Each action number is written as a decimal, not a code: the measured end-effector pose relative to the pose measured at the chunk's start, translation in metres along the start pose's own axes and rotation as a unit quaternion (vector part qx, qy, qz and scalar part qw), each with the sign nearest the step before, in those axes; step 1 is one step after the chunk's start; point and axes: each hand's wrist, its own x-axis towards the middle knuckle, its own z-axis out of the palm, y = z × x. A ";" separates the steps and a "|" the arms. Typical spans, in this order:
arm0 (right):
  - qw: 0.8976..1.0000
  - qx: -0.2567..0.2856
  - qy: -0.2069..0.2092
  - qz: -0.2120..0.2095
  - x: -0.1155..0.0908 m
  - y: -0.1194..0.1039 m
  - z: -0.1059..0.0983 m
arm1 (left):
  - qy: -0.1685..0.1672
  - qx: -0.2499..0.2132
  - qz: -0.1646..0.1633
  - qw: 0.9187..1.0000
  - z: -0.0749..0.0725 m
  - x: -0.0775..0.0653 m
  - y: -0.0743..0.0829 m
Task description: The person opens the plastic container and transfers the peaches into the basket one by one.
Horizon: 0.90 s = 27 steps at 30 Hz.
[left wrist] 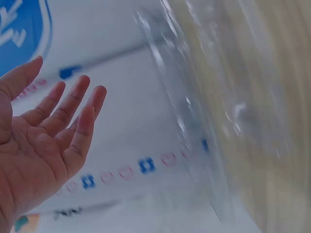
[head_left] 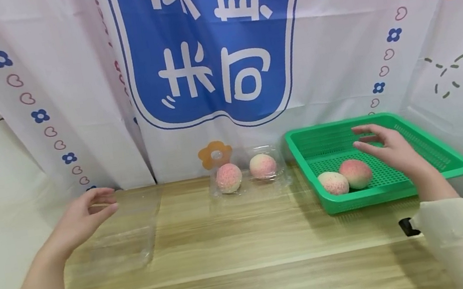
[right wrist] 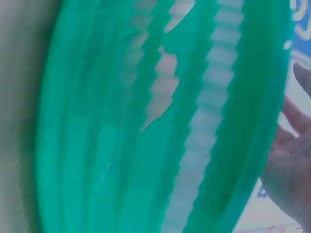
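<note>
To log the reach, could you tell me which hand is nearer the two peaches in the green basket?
Right. The right hand hovers just above the peaches in the green basket; the left hand is far across the table by the clear container.

Bare worktop [head_left: 250, 263] lies open in front; clear box [head_left: 247, 175], tray [head_left: 437, 152] and curtain [head_left: 338, 72] block the back.

peaches [head_left: 346, 177]: two, pink, touching, in green basket [head_left: 442, 151] | clear tray [head_left: 122, 232]: left
</note>
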 end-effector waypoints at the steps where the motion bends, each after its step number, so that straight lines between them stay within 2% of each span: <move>1: 1.000 0.011 0.010 -0.003 0.000 -0.005 0.003 | 0.000 -0.010 0.004 1.000 0.003 0.001 0.006; 6: 0.997 0.053 0.048 -0.029 0.002 -0.038 0.024 | -0.007 -0.066 0.019 0.998 0.023 0.007 0.037; 11: 0.992 0.093 0.053 -0.065 0.005 -0.063 0.046 | -0.006 -0.107 0.030 0.994 0.044 0.014 0.060; 18: 0.985 0.153 0.035 -0.072 0.010 -0.081 0.079 | 0.026 -0.155 0.053 0.986 0.074 0.025 0.070; 24: 0.976 0.209 0.027 -0.056 0.014 -0.089 0.109 | 0.039 -0.205 0.057 0.976 0.096 0.037 0.079; 27: 0.976 0.213 0.017 -0.037 0.017 -0.092 0.122 | 0.047 -0.222 0.061 0.972 0.106 0.043 0.085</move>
